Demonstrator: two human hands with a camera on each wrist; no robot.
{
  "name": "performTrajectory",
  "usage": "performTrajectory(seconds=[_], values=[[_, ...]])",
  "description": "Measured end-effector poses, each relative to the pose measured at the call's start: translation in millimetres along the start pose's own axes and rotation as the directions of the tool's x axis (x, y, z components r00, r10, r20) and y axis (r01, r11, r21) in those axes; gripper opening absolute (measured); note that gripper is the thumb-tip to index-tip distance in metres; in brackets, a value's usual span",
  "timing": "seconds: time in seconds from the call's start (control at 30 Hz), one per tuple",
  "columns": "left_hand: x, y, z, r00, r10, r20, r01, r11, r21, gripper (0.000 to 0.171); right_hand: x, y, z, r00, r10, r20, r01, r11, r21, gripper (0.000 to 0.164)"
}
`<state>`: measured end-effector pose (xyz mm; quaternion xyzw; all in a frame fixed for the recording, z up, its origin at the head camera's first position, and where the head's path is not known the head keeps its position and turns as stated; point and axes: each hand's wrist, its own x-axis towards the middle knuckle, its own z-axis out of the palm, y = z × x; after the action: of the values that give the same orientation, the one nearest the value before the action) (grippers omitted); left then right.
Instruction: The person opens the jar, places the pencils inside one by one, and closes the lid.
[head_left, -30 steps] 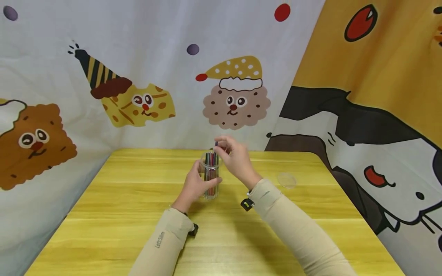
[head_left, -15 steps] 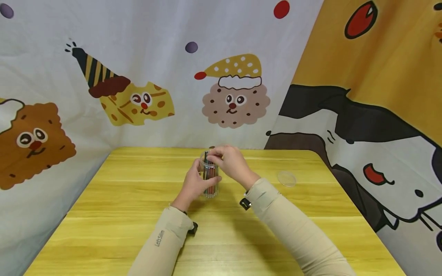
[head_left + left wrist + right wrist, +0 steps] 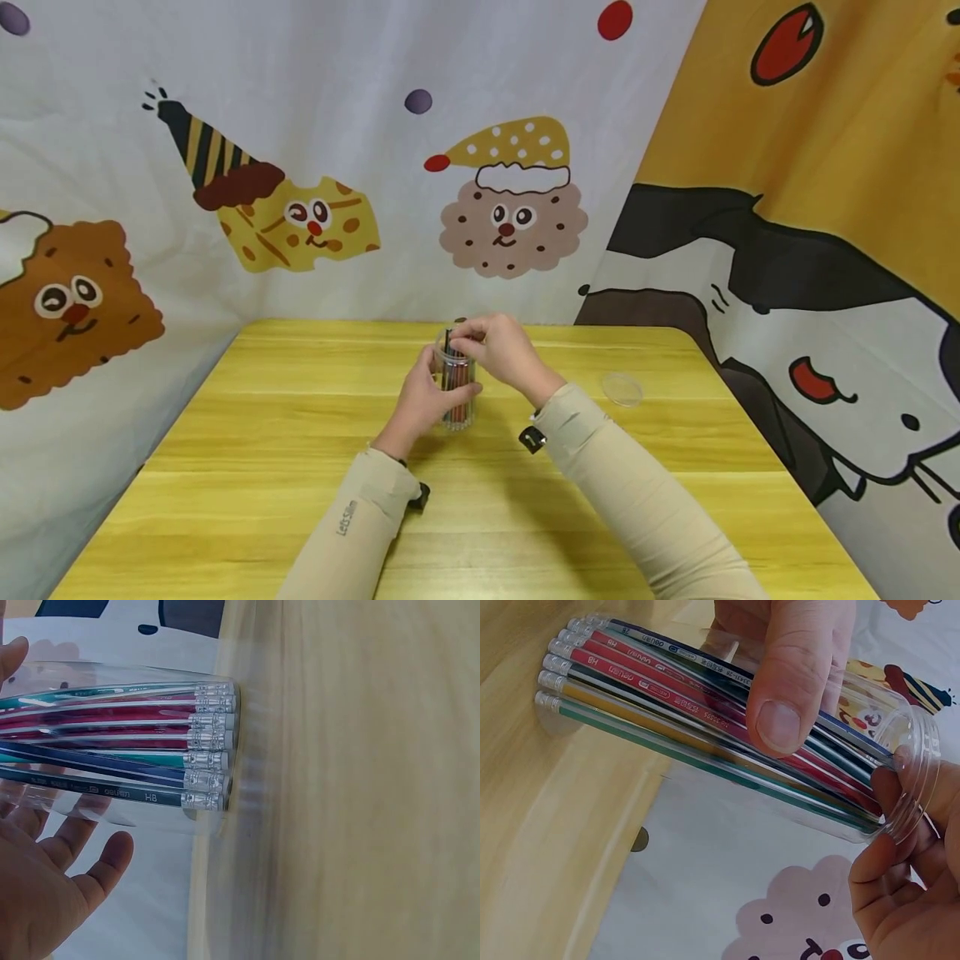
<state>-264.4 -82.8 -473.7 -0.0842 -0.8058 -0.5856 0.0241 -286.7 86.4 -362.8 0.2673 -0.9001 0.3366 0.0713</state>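
A tall clear jar (image 3: 459, 422) stands upright on the table, holding several pencils (image 3: 150, 735) in red, green, navy and other colours, with their eraser ends down. My left hand (image 3: 418, 407) grips the jar's side, the thumb laid across its front. At the mouth, my right hand (image 3: 512, 354) has its fingertips inside the rim (image 3: 922, 776). In the right wrist view, those fingers pinch the upper end of a navy pencil (image 3: 847, 735) along the jar's wall. The left thumb (image 3: 787, 690) covers part of the pencils there.
A round clear lid (image 3: 622, 388) lies flat on the yellow wood-grain table (image 3: 300, 467), right of the jar. Close behind the table's back edge hangs a cartoon-printed cloth (image 3: 337, 67); it continues along the right side.
My right hand has come down and slightly left from above the jar, lowering the dark pencil into it. My left hand keeps its grip. Little differs over the last half second.
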Motion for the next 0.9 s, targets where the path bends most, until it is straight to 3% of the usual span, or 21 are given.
performTrajectory(seconds=[0.57, 0.9], values=[[0.5, -1.6, 0.6, 1.0, 0.004, 0.001, -0.004, 1.0, -0.01, 0.07, 0.3, -2.8, -1.3, 0.999, 0.017, 0.035, -0.016, 0.999, -0.04, 0.012], [0.0, 2.0, -1.8, 1.0, -0.006, 0.01, 0.006, 1.0, -0.006, 0.062, 6.5, -9.6, -6.6, 0.992, -0.076, 0.101, 0.09, 0.986, -0.141, 0.017]])
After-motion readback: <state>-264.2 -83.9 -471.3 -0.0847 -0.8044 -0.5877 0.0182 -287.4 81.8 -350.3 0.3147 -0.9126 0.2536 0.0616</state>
